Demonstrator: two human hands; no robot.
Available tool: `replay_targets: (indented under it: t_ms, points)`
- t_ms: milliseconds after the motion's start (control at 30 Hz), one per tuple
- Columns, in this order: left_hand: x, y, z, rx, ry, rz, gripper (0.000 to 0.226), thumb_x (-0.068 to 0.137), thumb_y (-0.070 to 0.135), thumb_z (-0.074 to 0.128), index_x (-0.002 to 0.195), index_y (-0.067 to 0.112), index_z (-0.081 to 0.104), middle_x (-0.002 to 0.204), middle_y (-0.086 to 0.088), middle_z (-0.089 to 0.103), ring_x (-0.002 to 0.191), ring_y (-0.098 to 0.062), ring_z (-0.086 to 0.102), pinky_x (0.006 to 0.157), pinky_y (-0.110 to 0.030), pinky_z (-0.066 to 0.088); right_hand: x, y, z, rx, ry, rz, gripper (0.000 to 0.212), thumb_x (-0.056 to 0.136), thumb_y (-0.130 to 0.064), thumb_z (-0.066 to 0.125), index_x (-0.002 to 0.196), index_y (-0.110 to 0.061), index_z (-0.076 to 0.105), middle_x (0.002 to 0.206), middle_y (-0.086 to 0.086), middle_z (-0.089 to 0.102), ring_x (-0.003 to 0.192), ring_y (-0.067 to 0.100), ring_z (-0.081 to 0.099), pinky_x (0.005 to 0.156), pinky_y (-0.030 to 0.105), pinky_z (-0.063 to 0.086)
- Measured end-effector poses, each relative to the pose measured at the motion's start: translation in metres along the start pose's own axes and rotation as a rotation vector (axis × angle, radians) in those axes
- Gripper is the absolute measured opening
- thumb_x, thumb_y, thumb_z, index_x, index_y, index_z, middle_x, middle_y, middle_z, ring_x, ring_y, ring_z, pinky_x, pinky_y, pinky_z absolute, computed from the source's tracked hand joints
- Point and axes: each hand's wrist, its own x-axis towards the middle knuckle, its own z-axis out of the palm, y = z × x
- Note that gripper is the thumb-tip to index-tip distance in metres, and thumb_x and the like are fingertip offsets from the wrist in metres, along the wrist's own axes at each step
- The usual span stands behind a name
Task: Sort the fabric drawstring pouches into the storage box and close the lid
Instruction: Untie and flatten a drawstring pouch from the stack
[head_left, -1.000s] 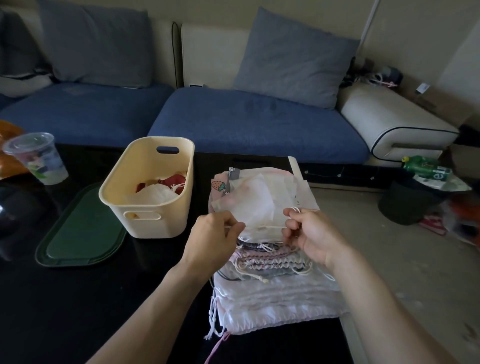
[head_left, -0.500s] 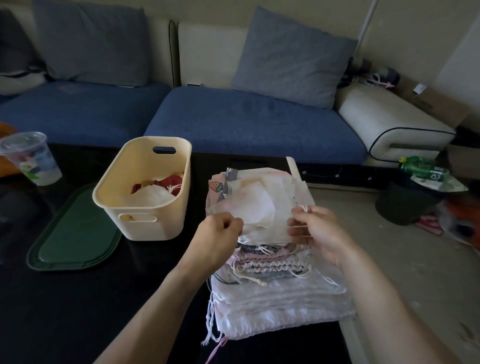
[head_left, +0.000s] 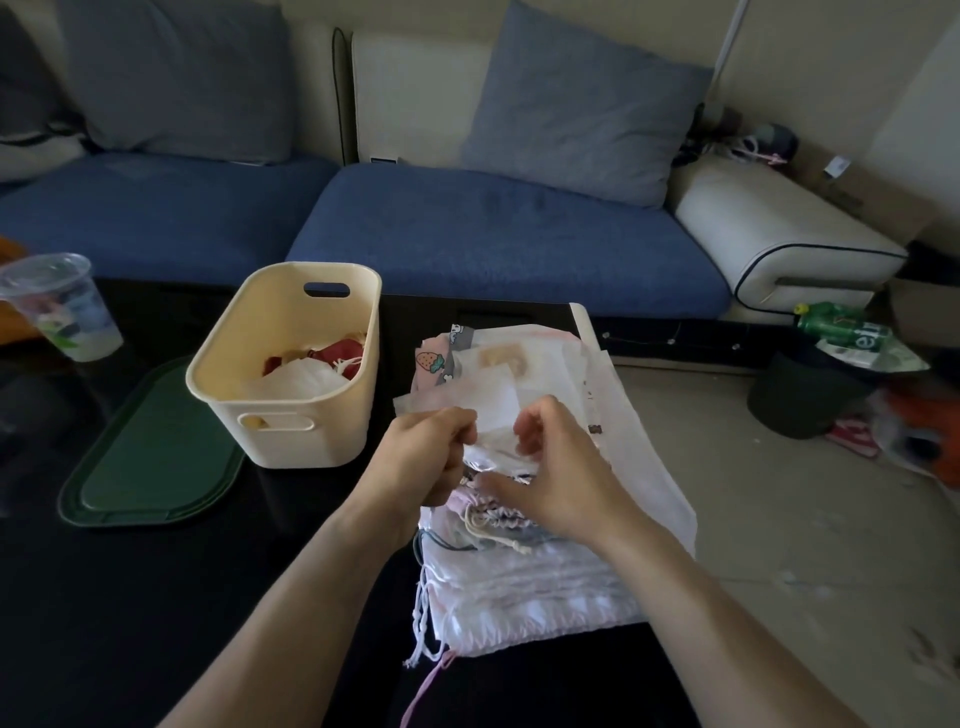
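Observation:
A stack of fabric drawstring pouches (head_left: 524, 587) lies on the black table's right end. On top is a thin white pouch (head_left: 493, 400). My left hand (head_left: 431, 452) pinches its near left edge. My right hand (head_left: 556, 467) is bent over its near right edge, fingers curled on the fabric. Left of the stack stands the cream storage box (head_left: 291, 364) with white and red pouches (head_left: 311, 369) inside. Its dark green lid (head_left: 150, 457) lies flat on the table beside the box.
A clear plastic cup (head_left: 62, 306) stands at the table's far left. A blue sofa (head_left: 488, 244) with grey cushions runs behind the table. On the floor to the right are a dark bin (head_left: 800, 400), a green bottle (head_left: 836, 322) and clutter.
Both hands have drawn closer together over the top white pouch, the right hand moving left and curling over it. The view has shifted slightly.

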Motion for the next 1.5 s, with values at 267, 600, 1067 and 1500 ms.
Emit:
replay_targets:
  t_ms: [267,600,1067,1500]
  points:
    - [0.002,0.000,-0.017,0.430,0.116,0.050,0.036,0.097,0.032,0.058,0.073,0.009,0.073,0.049,0.001,0.042,0.046,-0.013,0.033,0.048,-0.022,0.027,0.010,0.005,-0.013,0.049,-0.145,0.097,0.007,0.091,-0.028,0.070,0.092,-0.023,0.066,0.077,-0.008,0.065,0.064,0.005,0.058,0.057,0.017,0.041]
    - [0.005,0.010,-0.024,-0.217,0.046,-0.099,0.031,0.101,0.026,0.053,0.076,0.009,0.057,0.086,-0.007,0.062,0.043,-0.010,0.047,0.032,-0.015,0.026,0.014,0.005,-0.028,0.345,-0.062,0.124,0.020,0.094,-0.028,0.068,0.089,-0.009,0.076,0.047,-0.015,0.051,0.045,0.001,0.044,0.051,0.016,0.038]
    - [-0.002,0.004,-0.006,0.078,-0.085,0.097,0.030,0.108,0.023,0.038,0.099,0.004,0.059,0.079,-0.006,0.053,0.040,-0.009,0.029,0.039,-0.020,0.019,0.010,0.001,-0.019,0.016,-0.183,0.023,0.024,0.093,-0.039,0.068,0.078,-0.022,0.071,0.049,-0.028,0.053,0.051,-0.004,0.051,0.051,0.013,0.034]
    - [-0.004,-0.004,0.001,0.485,-0.315,0.091,0.021,0.099,0.018,0.059,0.082,0.017,0.072,0.059,0.005,0.058,0.045,-0.013,0.035,0.043,-0.020,0.030,0.001,0.005,-0.046,0.253,-0.347,0.025,0.014,0.082,-0.034,0.078,0.081,-0.020,0.076,0.073,0.011,0.070,0.065,0.017,0.058,0.065,0.036,0.043]
